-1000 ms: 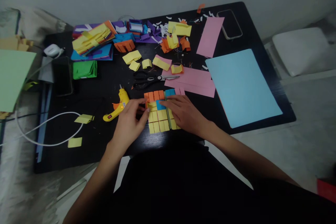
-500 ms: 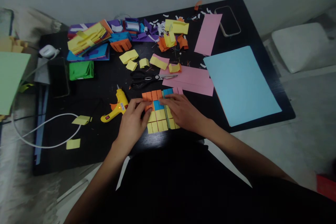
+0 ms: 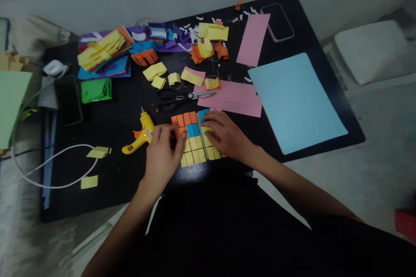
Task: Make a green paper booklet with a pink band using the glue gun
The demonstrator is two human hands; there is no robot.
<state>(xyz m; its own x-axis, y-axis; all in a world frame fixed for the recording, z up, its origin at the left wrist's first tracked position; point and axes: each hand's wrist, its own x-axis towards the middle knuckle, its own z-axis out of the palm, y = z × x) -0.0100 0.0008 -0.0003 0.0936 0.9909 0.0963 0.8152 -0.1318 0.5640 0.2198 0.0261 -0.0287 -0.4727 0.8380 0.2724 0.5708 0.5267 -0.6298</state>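
Observation:
A flat paper piece (image 3: 195, 143) covered in rows of small folded flaps lies near the table's front edge. Its flaps are orange, blue and yellow, and a greenish strip runs down it. At its left edge rests my left hand (image 3: 164, 147), fingers curved and thumb apart, with the thumb on the flaps. My right hand (image 3: 227, 134) lies across the right part with fingers stretched out and spread, covering some flaps. Neither hand grips anything that I can see. Just left of my left hand sits a yellow glue gun (image 3: 142, 133) with a small orange light.
Black-handled scissors (image 3: 185, 98) lie beyond the piece, by a pink sheet (image 3: 240, 99). Folded paper bundles (image 3: 104, 52) and scraps crowd the back. Light blue sheets (image 3: 299, 104) and a phone-shaped case (image 3: 277, 22) are at right. A white cable (image 3: 65, 151) loops at left.
My right hand has drawn back right from the blue flaps, uncovering more of them. My left hand has shifted slightly left. The whole view has moved a little.

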